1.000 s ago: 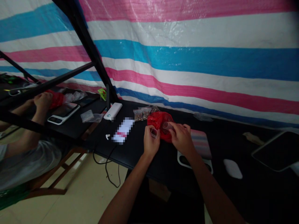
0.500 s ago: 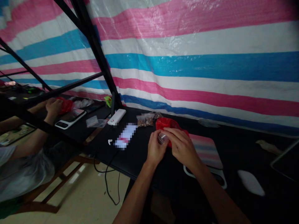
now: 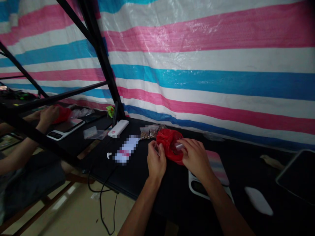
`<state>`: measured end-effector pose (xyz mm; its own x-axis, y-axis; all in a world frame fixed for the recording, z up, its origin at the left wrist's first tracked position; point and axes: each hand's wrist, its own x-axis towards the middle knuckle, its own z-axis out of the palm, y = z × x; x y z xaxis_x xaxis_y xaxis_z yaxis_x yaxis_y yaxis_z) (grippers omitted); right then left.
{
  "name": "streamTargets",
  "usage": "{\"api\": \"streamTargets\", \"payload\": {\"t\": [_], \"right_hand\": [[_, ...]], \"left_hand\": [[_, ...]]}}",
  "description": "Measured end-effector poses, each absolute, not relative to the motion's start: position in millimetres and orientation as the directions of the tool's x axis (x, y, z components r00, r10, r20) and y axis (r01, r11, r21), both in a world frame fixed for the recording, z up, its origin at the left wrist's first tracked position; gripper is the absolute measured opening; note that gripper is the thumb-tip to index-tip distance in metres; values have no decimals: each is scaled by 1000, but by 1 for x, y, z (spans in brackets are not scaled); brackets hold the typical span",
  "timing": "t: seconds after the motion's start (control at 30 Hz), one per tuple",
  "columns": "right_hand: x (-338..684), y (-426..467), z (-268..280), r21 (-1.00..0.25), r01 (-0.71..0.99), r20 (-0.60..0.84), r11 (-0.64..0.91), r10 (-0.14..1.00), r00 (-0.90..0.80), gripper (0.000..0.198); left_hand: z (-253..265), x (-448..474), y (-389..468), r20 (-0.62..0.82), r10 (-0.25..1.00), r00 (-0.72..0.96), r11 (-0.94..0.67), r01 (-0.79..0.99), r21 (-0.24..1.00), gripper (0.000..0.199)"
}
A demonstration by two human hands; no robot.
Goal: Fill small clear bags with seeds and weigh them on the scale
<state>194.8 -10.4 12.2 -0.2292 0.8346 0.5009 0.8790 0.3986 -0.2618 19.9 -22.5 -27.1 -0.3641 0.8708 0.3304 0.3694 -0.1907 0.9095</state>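
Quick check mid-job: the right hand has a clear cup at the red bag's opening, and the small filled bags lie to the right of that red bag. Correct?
Not quite: the small filled bags lie to the left of the red bag, as the head view shows. The right hand does have a clear cup at its opening.

The left hand (image 3: 157,162) wraps around a small clear thing (image 3: 157,149), so most of it is hidden. The right hand (image 3: 195,157) covers one end of a clear tube (image 3: 178,146), and what is in it is too small to tell. The folds of the red bag (image 3: 166,141) hide its inside. The right arm (image 3: 220,193) covers part of the scale (image 3: 218,164), and its little screen is too dark to read. The phone (image 3: 127,149) is all blurry squares. The right edge cuts off the tablet (image 3: 297,177), and the left edge cuts off another person (image 3: 31,177).
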Motion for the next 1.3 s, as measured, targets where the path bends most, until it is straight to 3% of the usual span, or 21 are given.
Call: {"api": "streamTargets", "payload": {"t": [0.3, 0.43, 0.53, 0.7, 0.9, 1.07, 1.3], "right_hand": [[191, -10, 4, -234, 891, 448, 390, 856, -257, 30], [192, -11, 2, -258, 884, 422, 389, 869, -259, 38], [190, -13, 0, -258, 877, 413, 406, 867, -280, 37], [182, -17, 0, -260, 861, 380, 438, 866, -325, 25], [179, -18, 0, -260, 863, 372, 434, 869, -325, 31], [180, -15, -2, -334, 870, 392, 362, 893, -221, 33], [180, -16, -2, -332, 868, 423, 371, 880, -214, 33]], "left_hand": [[-33, 22, -20, 432, 835, -342, -263, 442, 858, 36], [-34, 24, -21, 379, 859, -344, -140, 554, 821, 34], [-30, 26, -23, 339, 897, -284, -133, 558, 819, 51], [-30, 24, -22, 317, 935, -156, -254, 324, 911, 57], [-36, 22, -15, 343, 937, -70, -343, 4, 939, 61], [-38, 22, -11, 292, 949, -122, -301, -64, 951, 58], [-39, 22, -9, 305, 939, -158, -317, -58, 947, 51]]}}
